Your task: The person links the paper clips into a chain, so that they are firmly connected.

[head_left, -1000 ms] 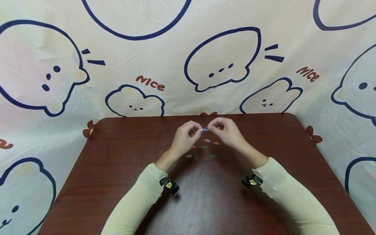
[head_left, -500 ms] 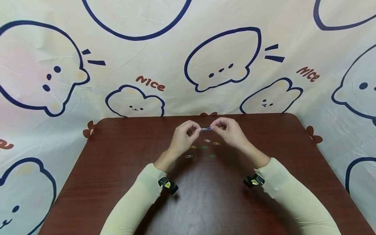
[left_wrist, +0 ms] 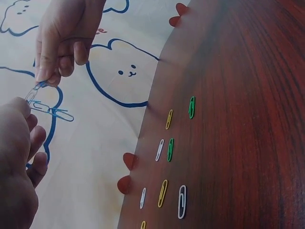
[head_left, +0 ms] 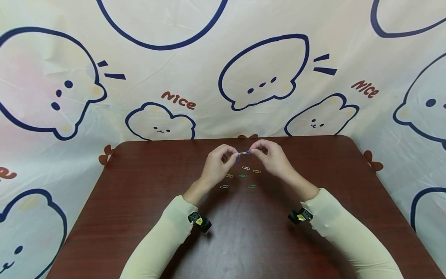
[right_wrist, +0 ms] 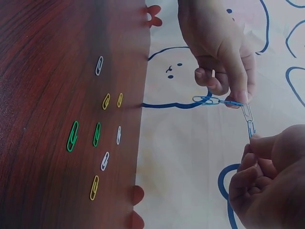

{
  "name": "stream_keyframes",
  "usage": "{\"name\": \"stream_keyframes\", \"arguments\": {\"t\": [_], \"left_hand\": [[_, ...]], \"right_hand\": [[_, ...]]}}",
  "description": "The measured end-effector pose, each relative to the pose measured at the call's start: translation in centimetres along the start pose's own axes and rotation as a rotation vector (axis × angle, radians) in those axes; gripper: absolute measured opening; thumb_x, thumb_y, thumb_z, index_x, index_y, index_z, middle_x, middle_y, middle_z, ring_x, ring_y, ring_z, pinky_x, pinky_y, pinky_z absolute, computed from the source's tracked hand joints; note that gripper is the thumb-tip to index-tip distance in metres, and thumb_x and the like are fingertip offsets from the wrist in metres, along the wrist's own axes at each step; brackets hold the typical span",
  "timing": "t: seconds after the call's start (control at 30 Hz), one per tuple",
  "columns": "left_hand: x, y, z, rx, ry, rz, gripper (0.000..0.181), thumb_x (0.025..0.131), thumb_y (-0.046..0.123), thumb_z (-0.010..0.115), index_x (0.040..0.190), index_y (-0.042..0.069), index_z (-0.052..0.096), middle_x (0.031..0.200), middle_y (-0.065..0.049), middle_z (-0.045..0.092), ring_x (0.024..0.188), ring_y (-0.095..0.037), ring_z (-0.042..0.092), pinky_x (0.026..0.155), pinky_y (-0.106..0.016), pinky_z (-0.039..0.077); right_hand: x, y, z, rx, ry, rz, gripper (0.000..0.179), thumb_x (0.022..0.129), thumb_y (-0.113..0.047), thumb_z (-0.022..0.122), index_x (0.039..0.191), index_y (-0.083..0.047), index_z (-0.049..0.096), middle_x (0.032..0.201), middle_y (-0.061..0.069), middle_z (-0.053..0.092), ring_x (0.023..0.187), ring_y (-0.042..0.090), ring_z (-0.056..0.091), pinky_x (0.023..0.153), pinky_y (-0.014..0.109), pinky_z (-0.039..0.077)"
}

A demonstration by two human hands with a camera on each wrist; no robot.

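Observation:
Above the far part of the table, my left hand (head_left: 217,163) and right hand (head_left: 271,158) face each other with a short paper clip chain stretched between them. A white paper clip (right_wrist: 247,113) is pinched at one end by the left thumb and fingers. Linked to its other end is a blue paper clip (right_wrist: 251,128), which the right thumb and finger pinch. More linked blue paper clips (right_wrist: 206,100) hang from the left fingertips; the joint there is partly covered by the fingers.
Loose paper clips lie on the dark wood table (head_left: 223,240) beneath and nearer than the hands: green (right_wrist: 72,136), yellow (right_wrist: 94,187) and white (right_wrist: 99,66) among them. A cartoon-printed cloth (head_left: 205,69) stands behind the table's far edge.
Over the last second my hands have drawn slightly apart, the right one moving right. The bunched clips between them now lie in a straight line. Loose clips have stayed put.

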State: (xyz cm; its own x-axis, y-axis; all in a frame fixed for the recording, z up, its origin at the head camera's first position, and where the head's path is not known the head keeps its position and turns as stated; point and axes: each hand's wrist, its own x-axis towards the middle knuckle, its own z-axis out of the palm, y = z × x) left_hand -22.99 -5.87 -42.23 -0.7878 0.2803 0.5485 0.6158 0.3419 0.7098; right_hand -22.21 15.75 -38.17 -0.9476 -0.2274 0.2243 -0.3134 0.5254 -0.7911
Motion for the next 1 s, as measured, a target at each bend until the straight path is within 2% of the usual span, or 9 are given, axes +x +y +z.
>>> {"name": "stream_keyframes", "arguments": {"t": [0.23, 0.47, 0.67, 0.83, 1.0], "left_hand": [[-0.1, -0.21, 0.23, 0.015, -0.027, -0.032, 0.005, 0.098, 0.01, 0.07, 0.098, 0.005, 0.071, 0.092, -0.004, 0.066, 0.074, -0.015, 0.058, 0.067, -0.031, 0.054], [-0.13, -0.07, 0.33, 0.011, -0.053, -0.029, 0.007, 0.098, 0.011, 0.069, 0.098, 0.004, 0.071, 0.092, -0.004, 0.067, 0.075, -0.016, 0.059, 0.068, -0.033, 0.054], [-0.04, -0.07, 0.4, 0.007, -0.041, -0.014, 0.004, 0.097, 0.009, 0.07, 0.099, 0.005, 0.071, 0.094, -0.005, 0.067, 0.075, -0.015, 0.059, 0.067, -0.03, 0.053], [0.16, 0.11, 0.39, 0.004, -0.03, -0.005, 0.008, 0.096, 0.011, 0.072, 0.101, 0.005, 0.07, 0.094, -0.004, 0.067, 0.074, -0.014, 0.059, 0.067, -0.027, 0.053], [0.45, 0.58, 0.47, -0.01, -0.025, -0.011, 0.008, 0.095, 0.011, 0.073, 0.1, 0.005, 0.07, 0.093, -0.004, 0.067, 0.074, -0.013, 0.06, 0.067, -0.026, 0.053]], "right_hand": [[-0.1, -0.47, 0.06, 0.029, 0.019, -0.02, 0.01, 0.101, -0.015, 0.065, 0.101, -0.006, 0.07, 0.088, 0.007, 0.065, 0.073, 0.023, 0.052, 0.061, 0.031, 0.042], [-0.08, -0.63, 0.24, 0.024, 0.035, -0.048, 0.009, 0.1, -0.014, 0.066, 0.1, -0.006, 0.07, 0.089, 0.006, 0.067, 0.074, 0.021, 0.055, 0.063, 0.03, 0.044], [-0.12, -0.56, 0.27, 0.022, 0.038, -0.055, 0.01, 0.1, -0.014, 0.066, 0.1, -0.006, 0.071, 0.087, 0.006, 0.067, 0.072, 0.021, 0.054, 0.062, 0.029, 0.044], [-0.19, -0.35, 0.31, 0.029, 0.039, -0.056, 0.01, 0.1, -0.014, 0.067, 0.1, -0.005, 0.07, 0.088, 0.012, 0.067, 0.071, 0.022, 0.053, 0.061, 0.029, 0.043], [-0.19, -0.07, 0.58, 0.049, 0.052, -0.069, 0.008, 0.099, -0.013, 0.068, 0.099, -0.006, 0.07, 0.085, 0.008, 0.067, 0.071, 0.022, 0.055, 0.06, 0.028, 0.043]]}}
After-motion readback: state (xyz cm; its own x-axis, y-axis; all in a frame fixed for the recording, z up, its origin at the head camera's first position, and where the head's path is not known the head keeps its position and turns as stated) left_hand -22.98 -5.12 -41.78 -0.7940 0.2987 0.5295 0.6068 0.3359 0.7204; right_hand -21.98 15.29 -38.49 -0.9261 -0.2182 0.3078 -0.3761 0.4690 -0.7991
